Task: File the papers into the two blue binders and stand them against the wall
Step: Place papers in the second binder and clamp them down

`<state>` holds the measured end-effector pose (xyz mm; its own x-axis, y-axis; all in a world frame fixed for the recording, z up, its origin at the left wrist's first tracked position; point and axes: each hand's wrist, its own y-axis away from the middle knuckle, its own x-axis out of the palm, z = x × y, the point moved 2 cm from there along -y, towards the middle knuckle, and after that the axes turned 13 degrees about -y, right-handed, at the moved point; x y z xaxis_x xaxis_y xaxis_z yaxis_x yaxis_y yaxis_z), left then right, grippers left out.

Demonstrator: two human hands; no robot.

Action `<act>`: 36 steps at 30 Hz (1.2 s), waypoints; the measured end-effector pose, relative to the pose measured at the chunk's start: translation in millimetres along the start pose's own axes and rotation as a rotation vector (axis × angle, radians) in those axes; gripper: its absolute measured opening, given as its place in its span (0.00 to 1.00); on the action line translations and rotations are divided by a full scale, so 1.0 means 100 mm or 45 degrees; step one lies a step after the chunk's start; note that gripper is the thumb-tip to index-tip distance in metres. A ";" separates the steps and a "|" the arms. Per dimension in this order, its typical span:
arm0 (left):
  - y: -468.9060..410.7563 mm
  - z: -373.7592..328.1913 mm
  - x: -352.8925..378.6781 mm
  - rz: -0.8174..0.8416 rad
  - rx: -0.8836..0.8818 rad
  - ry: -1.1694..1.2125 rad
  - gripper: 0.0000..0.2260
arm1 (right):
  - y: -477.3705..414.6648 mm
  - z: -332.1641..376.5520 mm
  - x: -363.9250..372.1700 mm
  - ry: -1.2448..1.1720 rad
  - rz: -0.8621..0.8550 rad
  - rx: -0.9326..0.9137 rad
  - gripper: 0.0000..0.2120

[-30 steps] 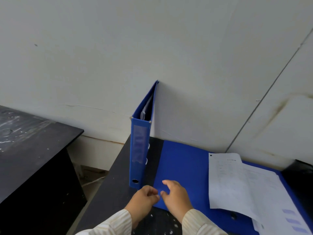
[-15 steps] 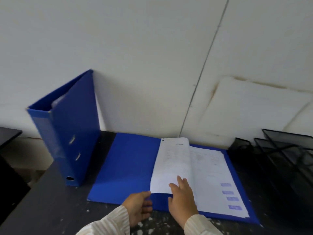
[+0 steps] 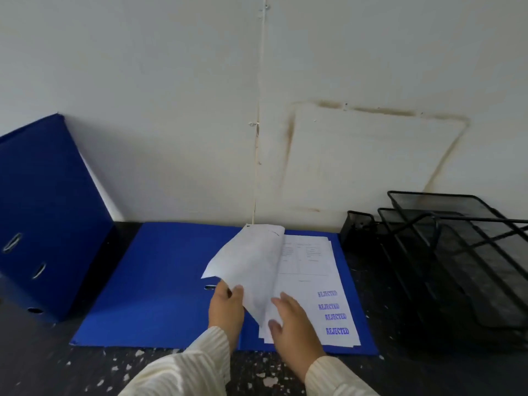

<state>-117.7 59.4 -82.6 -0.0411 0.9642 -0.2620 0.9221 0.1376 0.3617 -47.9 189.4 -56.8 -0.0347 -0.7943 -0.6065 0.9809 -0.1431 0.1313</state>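
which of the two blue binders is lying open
The binder lying flat in the middle of the desk, its cover spread and papers on its right half. The other binder stands closed at the left, leaning on the wall.

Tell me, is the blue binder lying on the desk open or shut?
Open. The binder lies flat with its cover spread to the left, papers exposed on its right half, and the left hand lifting a sheet.

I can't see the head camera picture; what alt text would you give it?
A person's left hand lifts a sheet from a stack of papers stamped REJECTED, the right hand resting on them, inside an open blue binder lying flat on a dark desk. A second blue binder stands against the wall; black mesh trays sit right.
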 end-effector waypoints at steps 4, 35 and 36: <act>0.13 -0.03 0.39 0.403 0.332 -0.311 0.12 | -0.06 0.09 -0.40 -0.190 -0.364 -0.162 0.18; -0.03 0.44 0.26 0.626 0.487 -1.115 0.25 | -0.84 -0.44 0.20 0.253 0.198 0.193 0.28; -0.06 0.42 0.22 0.584 0.461 -1.076 0.24 | -0.88 -0.43 0.23 0.246 0.201 0.175 0.29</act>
<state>-108.6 70.0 -127.9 0.5001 0.4131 -0.7611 0.8471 -0.4157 0.3310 -126.4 209.0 -116.2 0.1665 -0.6878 -0.7065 0.9356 -0.1159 0.3334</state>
